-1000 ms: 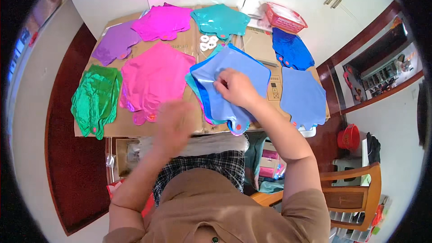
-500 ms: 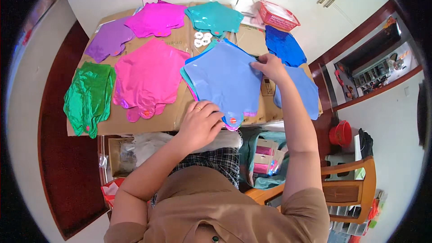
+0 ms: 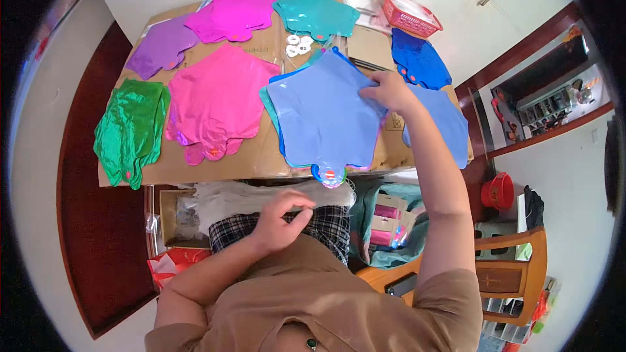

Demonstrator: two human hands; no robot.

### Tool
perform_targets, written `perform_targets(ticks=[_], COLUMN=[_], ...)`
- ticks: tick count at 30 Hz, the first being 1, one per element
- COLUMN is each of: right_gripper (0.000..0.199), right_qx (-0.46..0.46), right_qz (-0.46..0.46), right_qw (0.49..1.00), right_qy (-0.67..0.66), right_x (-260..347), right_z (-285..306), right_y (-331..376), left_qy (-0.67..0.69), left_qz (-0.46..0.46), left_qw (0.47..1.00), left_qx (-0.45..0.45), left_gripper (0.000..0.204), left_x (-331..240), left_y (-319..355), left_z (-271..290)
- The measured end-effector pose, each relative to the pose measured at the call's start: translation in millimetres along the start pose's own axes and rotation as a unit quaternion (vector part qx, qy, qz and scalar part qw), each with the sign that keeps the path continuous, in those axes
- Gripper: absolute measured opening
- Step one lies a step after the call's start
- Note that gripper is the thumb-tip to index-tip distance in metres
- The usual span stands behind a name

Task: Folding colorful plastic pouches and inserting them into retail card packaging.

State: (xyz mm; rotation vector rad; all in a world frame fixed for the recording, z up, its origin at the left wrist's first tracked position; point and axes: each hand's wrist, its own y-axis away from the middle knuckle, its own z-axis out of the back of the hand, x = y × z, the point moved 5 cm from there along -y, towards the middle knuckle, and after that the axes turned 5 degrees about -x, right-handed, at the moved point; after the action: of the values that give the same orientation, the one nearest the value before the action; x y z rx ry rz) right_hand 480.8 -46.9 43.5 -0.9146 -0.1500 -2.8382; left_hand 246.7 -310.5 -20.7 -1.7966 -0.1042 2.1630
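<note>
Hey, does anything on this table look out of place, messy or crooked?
Mostly tidy. The green foil balloons look crumpled and hang over the cardboard's left edge. The light blue balloon under the right hand lies skewed across a stack, tail past the front edge.

Head-worn fisheye, looking steeply down, table [image 3: 254, 163] near

Clear plastic packaging [image 3: 261, 195] lies below the table's near edge. Flattened brown cardboard boxes [image 3: 257, 156] cover the tabletop. Pink-labelled packs [image 3: 385, 221] sit in a teal bag beneath the table's near right corner.
</note>
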Motion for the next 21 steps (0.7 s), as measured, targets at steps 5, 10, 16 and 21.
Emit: perform_targets(ticks=[5,10,16,21], right_gripper=[0.014,0.016,0.02,0.035], right_qx=[0.096,0.179,0.162,0.109], right_qz=[0.005,-0.012,-0.085,-0.084], right_qw=[0.991,0.962,0.959,0.99], right_qy=[-0.091,-0.205,-0.219,-0.041], right_x=[15.3,16.3,-2.8,3.2], right_z=[4.1,1.7,-15.1,-10.0], right_y=[30.5,54.4,63.5,58.7], left_qy=[0.487,0.622,0.604,0.556], left_qz=[0.37,0.352,0.385,0.42], left_qw=[0.786,0.682,0.681,0.713], left_qx=[0.085,0.158,0.151,0.084], left_gripper=[0.036,0.052,0.037,0.017], left_x=[50.1,28.5,26.3,35.4], left_y=[7.1,-14.2,-16.8,-15.8], left_z=[-40.0,-54.8,-73.2,-77.9])
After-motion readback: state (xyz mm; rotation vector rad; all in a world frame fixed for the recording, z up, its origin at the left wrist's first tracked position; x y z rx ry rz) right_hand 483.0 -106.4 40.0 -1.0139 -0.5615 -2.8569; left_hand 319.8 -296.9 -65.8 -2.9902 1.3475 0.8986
